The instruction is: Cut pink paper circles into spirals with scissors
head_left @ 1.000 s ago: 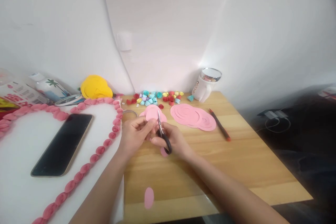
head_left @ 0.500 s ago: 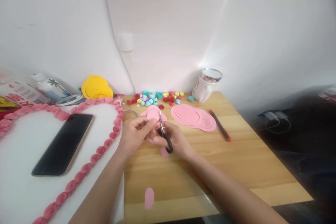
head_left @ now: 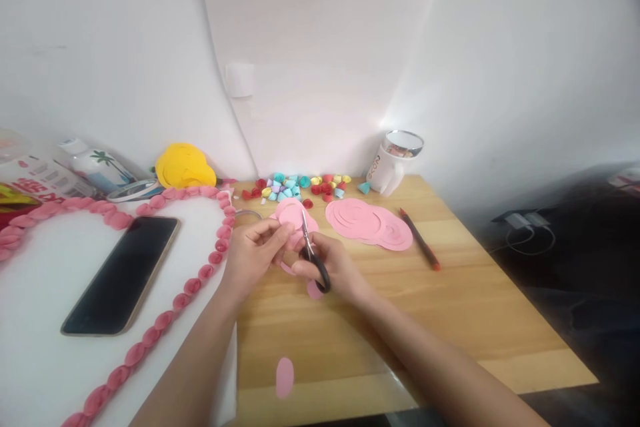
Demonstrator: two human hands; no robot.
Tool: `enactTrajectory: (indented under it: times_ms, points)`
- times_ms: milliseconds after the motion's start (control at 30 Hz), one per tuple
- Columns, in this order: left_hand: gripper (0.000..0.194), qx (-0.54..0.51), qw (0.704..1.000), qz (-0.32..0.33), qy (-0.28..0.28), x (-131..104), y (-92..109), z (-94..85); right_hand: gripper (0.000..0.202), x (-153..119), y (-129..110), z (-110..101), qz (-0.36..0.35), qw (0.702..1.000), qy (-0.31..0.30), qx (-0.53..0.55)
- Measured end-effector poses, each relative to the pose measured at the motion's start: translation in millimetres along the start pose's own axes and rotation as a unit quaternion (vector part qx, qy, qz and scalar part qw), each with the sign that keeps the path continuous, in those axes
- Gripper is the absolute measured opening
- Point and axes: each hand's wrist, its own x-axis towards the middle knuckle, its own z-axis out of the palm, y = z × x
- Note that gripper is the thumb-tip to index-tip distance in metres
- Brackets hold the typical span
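Between thumb and fingers, my left hand point(head_left: 257, 247) pinches a round piece of pink paper point(head_left: 290, 211). My right hand point(head_left: 333, 263) is closed round the black handles of a pair of scissors point(head_left: 315, 257), whose blades point up and away at the right side of that piece. Whether the blades touch the paper, I cannot tell. More pink paper lies behind and below the fingers, partly hidden. A small pink scrap point(head_left: 314, 290) rests under the scissor handles, and an oval pink scrap point(head_left: 285, 377) lies nearer the front edge.
To the right are overlapping pink paper spirals point(head_left: 357, 219), a pen point(head_left: 420, 239) and a white mug point(head_left: 393, 163). Small coloured paper rolls point(head_left: 287, 187) line the back. On the left, a phone point(head_left: 123, 277) lies on a white board point(head_left: 35, 333) edged with pink paper roses point(head_left: 164, 320).
My left hand has shifted slightly left with the pink paper, opening a small gap from the right hand. The scissors stay almost in place.
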Motion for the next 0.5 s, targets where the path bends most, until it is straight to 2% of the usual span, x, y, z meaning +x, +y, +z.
enactTrajectory:
  times_ms: [167, 500]
  points:
    - [0.029, 0.021, 1.000, 0.018, 0.008, 0.5, 3.2, -0.7, 0.039, -0.8, -2.1, 0.8, 0.016, 1.000, 0.006, 0.001]
    - [0.026, -0.026, 0.999, 0.014, 0.027, 1.2, -2.6, -0.9, 0.039, -0.5, 1.8, 2.1, 0.034, 0.999, 0.006, 0.003]
